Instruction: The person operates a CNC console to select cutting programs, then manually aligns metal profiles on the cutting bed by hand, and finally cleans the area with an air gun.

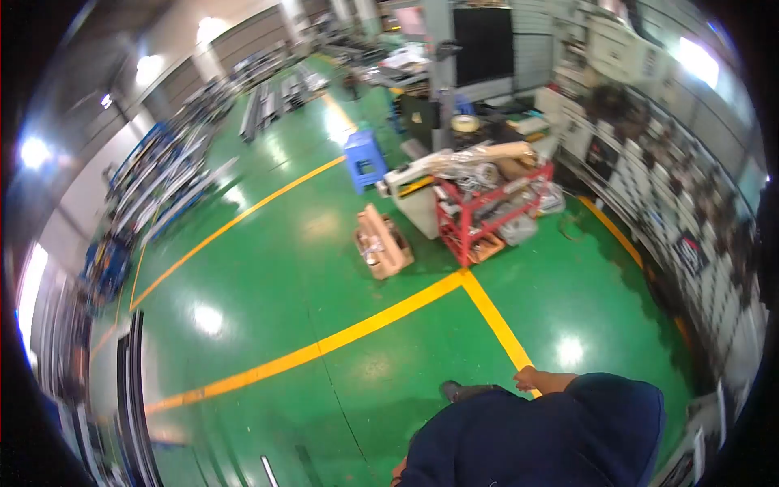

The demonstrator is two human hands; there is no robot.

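Note:
My right hand (528, 379) hangs beside my dark blue sleeve, over the yellow floor line (497, 319). Its fingers look curled, and nothing shows in them. Of my left hand (398, 470), only a sliver appears at the left edge of my dark clothing; its fingers are hidden. One dark shoe (450, 390) pokes out ahead of my body on the green floor (389, 361). Neither hand visibly touches any object.
Ahead stands a red metal cart (464, 231) loaded with parts, beside an open cardboard box (393, 258) and a blue stool (364, 160). Long dark profiles (130, 398) lie at the left. A tool-hung wall panel (641, 191) runs along the right.

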